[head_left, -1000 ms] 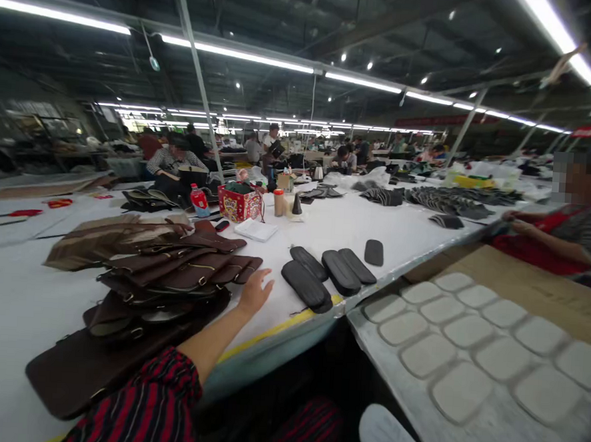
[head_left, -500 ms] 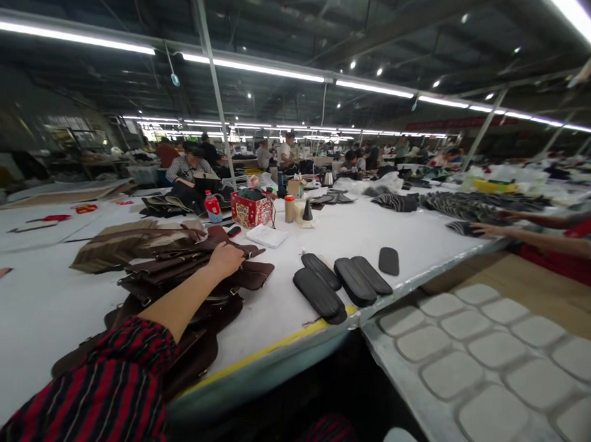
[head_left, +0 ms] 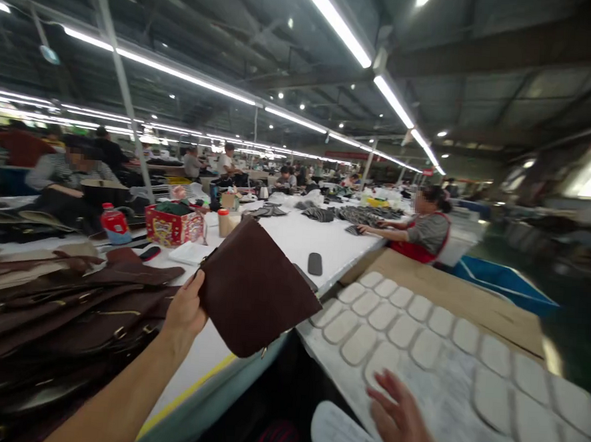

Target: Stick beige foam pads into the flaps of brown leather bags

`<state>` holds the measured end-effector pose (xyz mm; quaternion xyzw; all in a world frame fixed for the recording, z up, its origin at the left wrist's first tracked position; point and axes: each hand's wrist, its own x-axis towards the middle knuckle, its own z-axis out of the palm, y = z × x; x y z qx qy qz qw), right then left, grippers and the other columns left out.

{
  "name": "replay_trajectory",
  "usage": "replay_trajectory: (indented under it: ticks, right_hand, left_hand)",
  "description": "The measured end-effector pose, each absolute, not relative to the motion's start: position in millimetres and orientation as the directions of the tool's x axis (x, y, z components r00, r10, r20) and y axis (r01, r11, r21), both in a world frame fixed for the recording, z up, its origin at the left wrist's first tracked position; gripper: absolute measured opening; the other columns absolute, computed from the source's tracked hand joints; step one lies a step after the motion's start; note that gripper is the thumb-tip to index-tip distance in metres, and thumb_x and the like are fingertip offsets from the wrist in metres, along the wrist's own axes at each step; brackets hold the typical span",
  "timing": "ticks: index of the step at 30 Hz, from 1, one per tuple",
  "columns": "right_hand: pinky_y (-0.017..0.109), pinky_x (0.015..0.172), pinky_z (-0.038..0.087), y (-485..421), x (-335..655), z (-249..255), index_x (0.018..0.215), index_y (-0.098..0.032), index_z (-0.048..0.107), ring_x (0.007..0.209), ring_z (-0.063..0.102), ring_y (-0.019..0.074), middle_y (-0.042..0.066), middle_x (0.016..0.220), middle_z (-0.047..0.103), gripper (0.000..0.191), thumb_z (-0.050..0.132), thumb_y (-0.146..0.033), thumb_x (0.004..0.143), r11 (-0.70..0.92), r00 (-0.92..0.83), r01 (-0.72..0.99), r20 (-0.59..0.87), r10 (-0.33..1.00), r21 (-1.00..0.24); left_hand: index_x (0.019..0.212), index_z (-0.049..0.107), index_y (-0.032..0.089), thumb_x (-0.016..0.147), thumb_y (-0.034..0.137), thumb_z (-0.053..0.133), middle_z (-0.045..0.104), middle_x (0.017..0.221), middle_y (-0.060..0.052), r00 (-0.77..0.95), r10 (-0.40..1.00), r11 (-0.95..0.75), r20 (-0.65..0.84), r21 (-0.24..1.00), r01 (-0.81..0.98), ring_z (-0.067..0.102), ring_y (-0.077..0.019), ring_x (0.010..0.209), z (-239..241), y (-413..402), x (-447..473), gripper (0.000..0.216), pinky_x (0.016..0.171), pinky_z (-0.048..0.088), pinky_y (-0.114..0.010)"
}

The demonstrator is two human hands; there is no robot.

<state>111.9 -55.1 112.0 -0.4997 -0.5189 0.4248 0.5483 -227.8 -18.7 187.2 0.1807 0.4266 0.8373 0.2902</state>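
1. Brown leather is making up the flat piece in the middle of the view, which is tilting in the air in front of the counter, with a small metal bit dangling at its lower edge.
2. The left hand is clamping the piece by its near side edge, thumb in front and fingers mostly hidden behind; gripping just that edge is probably leaving the broad face uncovered.
3. The right hand is hovering, apart from the left, with fingers loosely spread and seemingly holding nothing; whether it is touching anything below, I cannot tell.
4. Beneath and beyond that hand, pale rounded pads are lying in rows on a board, seemingly spread out so that none are overlapping. A white rounded slab is standing out beside the board's near edge.
5. To the left, a brown pile with buckles and zips is resting on the counter, likely heaped there for easy reach.
6. Farther back, a dark pad is lying flat, while a red bottle, a patterned box and a lidded cup are standing behind the work, perhaps to leave the front edge free.
7. Beyond, a co-worker in a red apron is handling dark strips at the counter's side.
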Motion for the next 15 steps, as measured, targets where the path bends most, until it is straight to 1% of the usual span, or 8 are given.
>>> replay_trajectory:
  ticks: [2, 4, 7, 9, 11, 12, 13, 15]
  right_hand:
    - [0.045, 0.088, 0.045, -52.7, 107.2, 111.9, 0.124, -0.026, 0.044, 0.115, 0.046, 0.0287, 0.010, 0.130, 0.044, 0.052, 0.059, -0.043, 0.076, 0.223, 0.094, 0.153, 0.239, 0.967, -0.963]
    - [0.051, 0.100, 0.033, -53.3, 99.6, 116.4, 0.131, -0.021, 0.035, 0.126, 0.032, 0.0314, 0.011, 0.141, 0.030, 0.067, 0.061, -0.042, 0.073, 0.330, 0.037, 0.246, 0.349, 0.936, -0.912]
    - [0.048, 0.101, 0.033, -54.7, 92.5, 132.7, 0.133, -0.019, 0.034, 0.125, 0.034, 0.0292, 0.011, 0.138, 0.036, 0.069, 0.059, -0.046, 0.075, 0.311, -0.074, 0.028, 0.308, 0.949, -0.950]
    - [0.043, 0.092, 0.044, -52.6, 98.3, 144.7, 0.123, -0.017, 0.046, 0.111, 0.051, 0.0269, 0.012, 0.121, 0.054, 0.054, 0.053, -0.046, 0.079, 0.126, -0.098, -0.231, 0.152, 0.983, -0.965]
    - [0.040, 0.083, 0.049, -49.0, 114.2, 151.2, 0.112, -0.015, 0.055, 0.096, 0.060, 0.0254, 0.010, 0.104, 0.064, 0.042, 0.056, -0.040, 0.079, -0.012, -0.082, -0.408, 0.023, 0.996, -0.913]
    - [0.039, 0.080, 0.051, -47.7, 124.9, 151.2, 0.109, -0.014, 0.057, 0.092, 0.062, 0.0250, 0.009, 0.099, 0.066, 0.039, 0.060, -0.036, 0.077, -0.050, -0.071, -0.462, -0.019, 0.997, -0.885]
    - [0.038, 0.078, 0.051, -47.1, 136.5, 149.1, 0.107, -0.014, 0.058, 0.089, 0.063, 0.0249, 0.008, 0.097, 0.067, 0.039, 0.063, -0.033, 0.074, -0.072, -0.065, -0.503, -0.046, 0.997, -0.861]
    - [0.037, 0.075, 0.052, -48.2, 159.3, 140.2, 0.104, -0.014, 0.060, 0.085, 0.064, 0.0246, 0.007, 0.094, 0.068, 0.037, 0.066, -0.030, 0.072, -0.105, -0.041, -0.562, -0.098, 0.994, -0.820]
  left_hand:
    - [0.098, 0.061, 0.020, 0.079, 0.027, 0.055, 0.069, 0.092, -0.002, -0.751, 0.661, -0.423, 0.011, 0.831, -0.360, 0.062, -0.0172, 0.090, 176.7, -19.5, -182.5, 0.022, 0.084, 0.050, -0.032]
    - [0.106, 0.060, 0.022, 0.081, 0.033, 0.053, 0.067, 0.099, -0.002, -0.722, 0.683, -0.372, 0.107, 0.902, -0.219, 0.059, -0.0203, 0.101, 163.9, -29.7, -137.7, 0.028, 0.091, 0.046, -0.034]
    - [0.100, 0.065, 0.024, 0.070, 0.033, 0.066, 0.068, 0.100, -0.003, -0.524, 0.815, -0.349, 0.248, 0.932, -0.101, 0.054, -0.0255, 0.109, 142.3, -52.7, -79.4, 0.031, 0.100, 0.038, -0.036]
    - [0.096, 0.068, 0.026, 0.069, 0.028, 0.068, 0.068, 0.100, -0.006, -0.029, 0.914, -0.402, 0.404, 0.914, 0.056, 0.053, -0.0283, 0.111, 131.2, -64.5, -52.4, 0.027, 0.102, 0.035, -0.040]
    - [0.100, 0.068, 0.028, 0.070, 0.026, 0.067, 0.066, 0.105, -0.008, 0.459, 0.785, -0.534, 0.416, 0.830, 0.161, 0.051, -0.0296, 0.113, 126.3, -69.2, -39.1, 0.029, 0.104, 0.028, -0.045]
    - [0.102, 0.066, 0.029, 0.068, 0.026, 0.069, 0.065, 0.107, -0.008, 0.576, 0.708, -0.596, 0.409, 0.784, 0.176, 0.050, -0.0303, 0.114, 126.4, -68.9, -38.0, 0.034, 0.106, 0.023, -0.047]
    - [0.104, 0.065, 0.030, 0.064, 0.028, 0.073, 0.064, 0.109, -0.008, 0.597, 0.676, -0.641, 0.431, 0.744, 0.188, 0.048, -0.0312, 0.116, 127.7, -67.1, -40.0, 0.042, 0.108, 0.016, -0.049]
    - [0.108, 0.063, 0.031, 0.051, 0.030, 0.081, 0.061, 0.115, -0.007, 0.375, 0.753, -0.642, 0.541, 0.729, 0.237, 0.044, -0.0323, 0.120, 132.2, -60.1, -50.5, 0.060, 0.110, 0.008, -0.048]
